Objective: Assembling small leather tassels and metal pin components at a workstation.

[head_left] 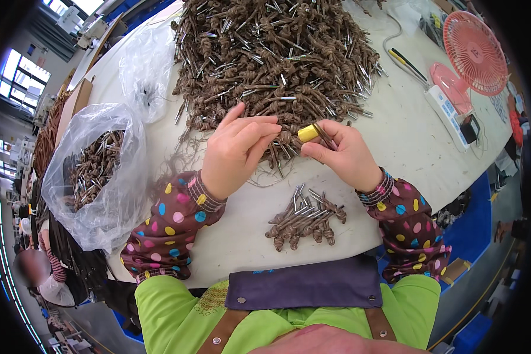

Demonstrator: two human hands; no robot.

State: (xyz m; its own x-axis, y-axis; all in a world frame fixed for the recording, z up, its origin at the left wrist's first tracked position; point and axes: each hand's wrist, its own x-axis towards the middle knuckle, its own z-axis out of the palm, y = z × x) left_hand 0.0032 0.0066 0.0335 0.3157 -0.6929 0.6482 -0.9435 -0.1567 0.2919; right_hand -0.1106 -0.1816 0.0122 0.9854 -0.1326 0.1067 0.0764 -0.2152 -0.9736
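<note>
A large heap of knotted brown cords with silvery metal tips (277,65) lies before my hands. My left hand (236,147) is at the heap's near edge, thumb and fingertips pinched together; what they hold, if anything, is hidden against the brown cords. Just to its right, my right hand (348,154) is closed on a small yellow tool with a dark loop (307,133); its exact kind does not show. The yellow end points toward my left fingertips. Nearer to me, a small pile of similar knotted cords (308,219) lies on the white table (242,242).
An open clear plastic bag (133,177) with more knotted cords stands at left; another crumpled clear bag (150,65) lies behind it. At right are a pink fan (475,53), a white power strip (446,118) and a dark pen-like stick (408,65). Loose threads lie by the heap.
</note>
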